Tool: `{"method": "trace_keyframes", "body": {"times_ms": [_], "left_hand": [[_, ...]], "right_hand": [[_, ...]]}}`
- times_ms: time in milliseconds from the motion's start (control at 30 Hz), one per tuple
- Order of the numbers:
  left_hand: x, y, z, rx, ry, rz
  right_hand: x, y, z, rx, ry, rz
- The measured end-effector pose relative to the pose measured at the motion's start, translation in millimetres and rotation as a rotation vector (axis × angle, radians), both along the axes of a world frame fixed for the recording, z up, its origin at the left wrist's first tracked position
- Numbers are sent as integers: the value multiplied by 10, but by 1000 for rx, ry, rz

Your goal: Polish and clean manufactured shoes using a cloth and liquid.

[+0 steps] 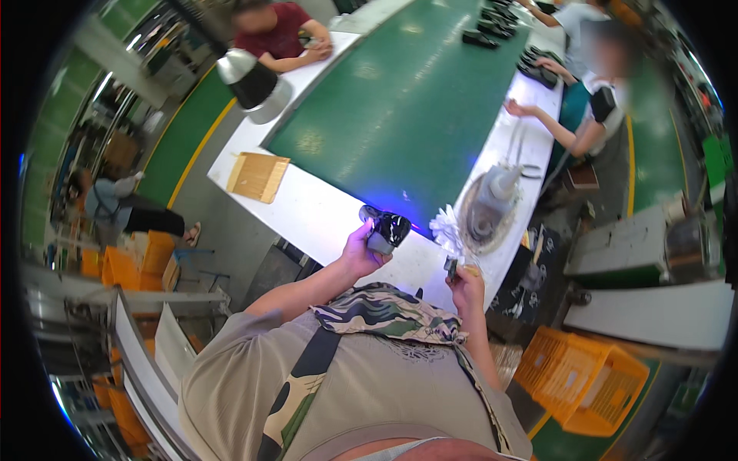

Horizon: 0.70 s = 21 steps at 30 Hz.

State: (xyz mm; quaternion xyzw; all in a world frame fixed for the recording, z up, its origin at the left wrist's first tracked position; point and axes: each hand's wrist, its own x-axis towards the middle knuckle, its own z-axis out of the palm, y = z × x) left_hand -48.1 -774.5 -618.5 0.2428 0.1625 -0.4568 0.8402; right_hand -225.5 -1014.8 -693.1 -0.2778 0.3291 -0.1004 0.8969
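My left hand [364, 252] is closed around a glossy black shoe [392, 229], raised over the near edge of the white table [315, 219]. Light glints off the shoe's dark upper, and part of it is covered by my fingers. To its right, my right hand [467, 287] pinches a small dark block-like piece [450, 266], too small to name for certain. That hand is apart from the shoe. Just beyond it lies a crumpled white cloth [446, 227], beside a round, stained tray [478, 223] with a whitish plastic bottle [503, 183] on it.
A green conveyor belt [377, 115] runs away between white side tables. Brown cardboard [258, 177] lies at left, near a black-and-silver lamp [254, 84]. People sit along both sides. Several black shoes [496, 23] stand far off. An orange crate [580, 380] is at lower right.
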Motion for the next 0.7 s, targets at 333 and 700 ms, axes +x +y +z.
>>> {"method": "trace_keyframes", "body": {"times_ms": [333, 700], "left_hand": [[-349, 653, -16, -82, 3, 262], [-460, 1260, 239, -59, 9, 447]], "right_hand": [[595, 260, 113, 56, -42, 265], [636, 460, 269, 35, -55, 337]]}}
